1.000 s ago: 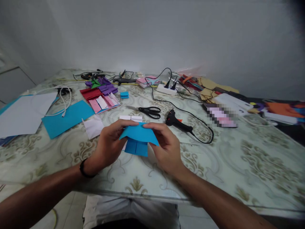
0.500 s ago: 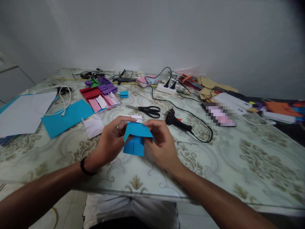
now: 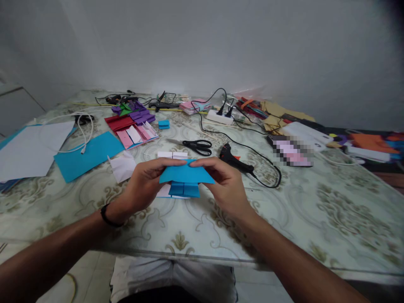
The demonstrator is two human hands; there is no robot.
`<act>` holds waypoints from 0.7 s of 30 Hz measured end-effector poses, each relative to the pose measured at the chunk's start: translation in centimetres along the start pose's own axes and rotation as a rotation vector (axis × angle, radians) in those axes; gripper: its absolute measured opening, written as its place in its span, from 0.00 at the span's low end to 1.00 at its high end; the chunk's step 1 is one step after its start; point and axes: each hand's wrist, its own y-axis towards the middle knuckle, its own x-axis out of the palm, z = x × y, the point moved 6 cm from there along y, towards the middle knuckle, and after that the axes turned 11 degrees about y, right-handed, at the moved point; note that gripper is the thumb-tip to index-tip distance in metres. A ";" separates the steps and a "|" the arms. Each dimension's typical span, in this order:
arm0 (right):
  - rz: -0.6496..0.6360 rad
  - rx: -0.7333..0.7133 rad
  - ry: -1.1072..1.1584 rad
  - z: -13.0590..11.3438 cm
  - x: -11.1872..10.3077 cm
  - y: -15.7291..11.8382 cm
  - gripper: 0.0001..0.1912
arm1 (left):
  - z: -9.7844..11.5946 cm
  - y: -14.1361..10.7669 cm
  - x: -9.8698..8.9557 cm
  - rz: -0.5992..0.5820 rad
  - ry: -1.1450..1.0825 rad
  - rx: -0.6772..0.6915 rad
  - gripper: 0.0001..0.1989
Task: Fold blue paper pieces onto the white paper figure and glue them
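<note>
Between both hands, just above the table, is a folded piece of blue paper (image 3: 187, 173). My left hand (image 3: 141, 185) pinches its left side, thumb along the upper edge. The right side is gripped by my right hand (image 3: 227, 183), its thumb also on the top edge. Below the raised flap, more blue folded paper with a middle crease shows, and white paper (image 3: 163, 191) peeks out underneath. Just beyond the thumbs lies a white folded strip (image 3: 172, 155). My fingers behind the blue paper are partly hidden.
Black-handled scissors (image 3: 197, 147) and a black glue gun (image 3: 236, 160) with its cord lie beyond my hands. Blue sheet (image 3: 90, 155), crumpled white paper (image 3: 122, 166) and pink folded papers (image 3: 137, 135) are at left. A power strip (image 3: 220, 117) and phone (image 3: 292, 151) sit farther right.
The blue paper's flap now spreads wider and flatter between my hands. My right hand has shifted slightly right, and both thumbs have come onto the upper edge.
</note>
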 end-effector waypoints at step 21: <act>-0.256 0.065 -0.017 0.1 -0.1 0.4 0.12 | -0.2 0.9 -0.5 -0.067 0.005 -0.115 0.02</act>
